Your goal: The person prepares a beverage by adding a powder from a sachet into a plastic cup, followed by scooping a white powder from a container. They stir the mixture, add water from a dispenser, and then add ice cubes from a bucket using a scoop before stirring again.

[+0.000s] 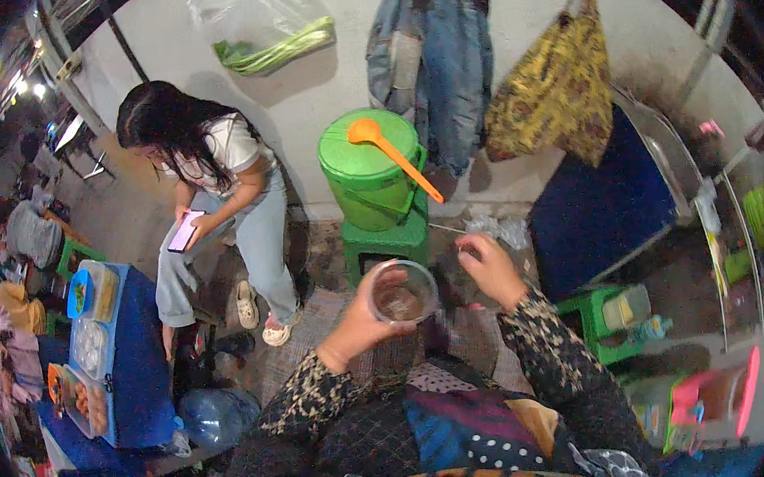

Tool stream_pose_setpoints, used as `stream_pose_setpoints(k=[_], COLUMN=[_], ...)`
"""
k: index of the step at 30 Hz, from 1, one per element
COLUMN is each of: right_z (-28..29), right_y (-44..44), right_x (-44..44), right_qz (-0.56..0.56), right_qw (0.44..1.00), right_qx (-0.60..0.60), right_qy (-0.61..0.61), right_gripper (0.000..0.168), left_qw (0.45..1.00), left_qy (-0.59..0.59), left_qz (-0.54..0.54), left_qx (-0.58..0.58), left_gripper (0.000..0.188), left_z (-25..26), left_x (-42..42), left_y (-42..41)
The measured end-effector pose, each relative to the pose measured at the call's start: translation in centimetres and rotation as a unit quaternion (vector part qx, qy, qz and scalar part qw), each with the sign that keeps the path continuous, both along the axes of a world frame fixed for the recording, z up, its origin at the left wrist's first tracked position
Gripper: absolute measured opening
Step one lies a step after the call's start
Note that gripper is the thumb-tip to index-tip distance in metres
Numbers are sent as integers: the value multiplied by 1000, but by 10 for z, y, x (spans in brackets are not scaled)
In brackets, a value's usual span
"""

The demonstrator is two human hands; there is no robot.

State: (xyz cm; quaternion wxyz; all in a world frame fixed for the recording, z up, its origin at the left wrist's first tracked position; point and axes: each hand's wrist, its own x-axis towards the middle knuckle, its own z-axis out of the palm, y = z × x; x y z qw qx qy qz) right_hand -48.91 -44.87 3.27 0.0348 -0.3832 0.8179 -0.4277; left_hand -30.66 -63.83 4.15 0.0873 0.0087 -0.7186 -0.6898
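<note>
My left hand [357, 327] is wrapped around a clear plastic cup [422, 286], whose open mouth faces up towards me. The cup's bottom looks brownish; its contents cannot be told. To the right of the cup, my right hand [493, 270] is raised with curled fingers, and whether something small sits between the fingertips is unclear. Beyond both hands, a green lidded plastic bucket [365, 195] stands on a green plastic stool [392, 235]. Across its lid lies an orange plastic ladle [393, 153], its handle jutting past the rim towards me.
On the left, a seated person [223, 164] looks at a phone [186, 231]. Food containers [91, 346] line a blue-covered table, near a large water bottle [216, 416]. A plastic bag of greens [277, 45], jeans [451, 59] and a patterned cloth [558, 94] hang on the wall. At right stands another green stool [591, 332].
</note>
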Motion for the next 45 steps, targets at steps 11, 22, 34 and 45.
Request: stream_pose_setpoints(k=[11, 22, 34, 45], right_z=[-125, -60, 46, 17], right_y=[-177, -304, -270, -357], right_x=[-248, -285, -242, -283], right_qz=[101, 154, 54, 28], right_qw=[985, 875, 956, 991], right_qx=[135, -41, -74, -127], right_qy=[27, -457, -280, -23], right_gripper=[56, 38, 38, 30], left_qw=[959, 922, 945, 968], left_qy=[15, 45, 42, 9], left_qz=[259, 369, 291, 241], left_qx=[110, 105, 141, 67], left_gripper=[96, 100, 103, 101], left_z=[8, 21, 11, 11], left_x=[-70, -129, -140, -113], left_y=[-118, -163, -228, -284])
